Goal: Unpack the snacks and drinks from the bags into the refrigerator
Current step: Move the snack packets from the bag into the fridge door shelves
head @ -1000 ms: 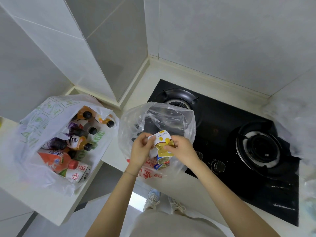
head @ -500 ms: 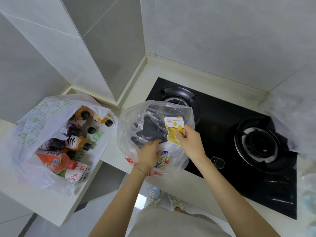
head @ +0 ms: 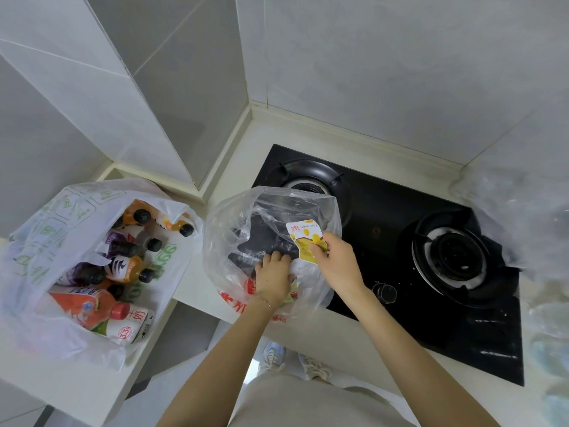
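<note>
A clear plastic bag (head: 243, 217) with red print stands on the counter's front edge, partly over the black stove. My right hand (head: 337, 263) pinches a small yellow-and-white snack packet (head: 306, 241) above the bag's right rim. My left hand (head: 274, 277) reaches down inside the bag; its fingertips are curled over a white packet there, and other small packets show beneath it. To the left, a white bag with green print (head: 40, 229) holds several drink bottles (head: 126, 266) with black caps, a red-capped bottle and a milk carton.
A black two-burner gas stove (head: 400, 272) fills the counter on the right, with knobs near my right wrist. Another clear bag (head: 529, 229) lies blurred at the far right. Tiled walls close the corner behind. My shoes show on the floor below.
Both hands held the yellow packet low in the bag; my right hand then lifted it to the rim, while my left hand let go and reached back down inside.
</note>
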### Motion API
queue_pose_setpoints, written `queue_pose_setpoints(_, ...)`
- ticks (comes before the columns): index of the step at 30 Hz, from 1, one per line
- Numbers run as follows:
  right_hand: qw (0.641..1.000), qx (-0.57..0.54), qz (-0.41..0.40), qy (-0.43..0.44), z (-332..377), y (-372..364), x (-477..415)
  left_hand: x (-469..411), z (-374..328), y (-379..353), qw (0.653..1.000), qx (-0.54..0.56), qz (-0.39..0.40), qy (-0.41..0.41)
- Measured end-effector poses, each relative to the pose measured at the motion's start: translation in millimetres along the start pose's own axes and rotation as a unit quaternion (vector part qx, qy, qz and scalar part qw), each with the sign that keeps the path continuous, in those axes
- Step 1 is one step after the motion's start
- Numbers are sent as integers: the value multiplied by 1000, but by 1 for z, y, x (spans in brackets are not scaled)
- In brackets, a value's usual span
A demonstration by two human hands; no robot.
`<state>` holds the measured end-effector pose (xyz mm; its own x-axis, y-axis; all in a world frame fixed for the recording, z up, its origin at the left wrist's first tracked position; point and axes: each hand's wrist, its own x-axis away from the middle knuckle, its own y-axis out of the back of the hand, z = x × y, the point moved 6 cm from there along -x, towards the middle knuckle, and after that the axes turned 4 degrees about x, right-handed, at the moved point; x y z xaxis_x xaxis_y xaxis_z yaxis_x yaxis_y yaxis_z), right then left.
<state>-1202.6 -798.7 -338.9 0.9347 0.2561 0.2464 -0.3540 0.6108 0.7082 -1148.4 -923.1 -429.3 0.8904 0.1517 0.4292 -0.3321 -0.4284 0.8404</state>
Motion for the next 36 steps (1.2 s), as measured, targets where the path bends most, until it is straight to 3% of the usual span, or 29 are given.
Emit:
queue_pose_setpoints(6,1000,-3,-9,-1,2,4,-1,0,2,3,997,80,-5,6)
queue_pose_setpoints(13,997,-68,-26,-9,-1,9,1,19,22,36,970,215,-106,43)
queue_pose_setpoints(16,992,-124,-27,-20,2,9,5,27,32,53,922,364,-124,50)
queue_pose_setpoints(19,983,-180,-23,-27,7,5,10,37,35,66,845,520,-110,54)
queue_pose_setpoints(25,969,-244,-17,-41,13,-2,19,57,41,78,766,628,-119,75)
queue_pose_setpoints(30,946,-319,8,-56,12,-9,26,76,39,87,751,643,-133,68)
queue_pose_setpoints(36,951,-297,86,-27,1,-9,39,110,30,84,729,648,-200,90)
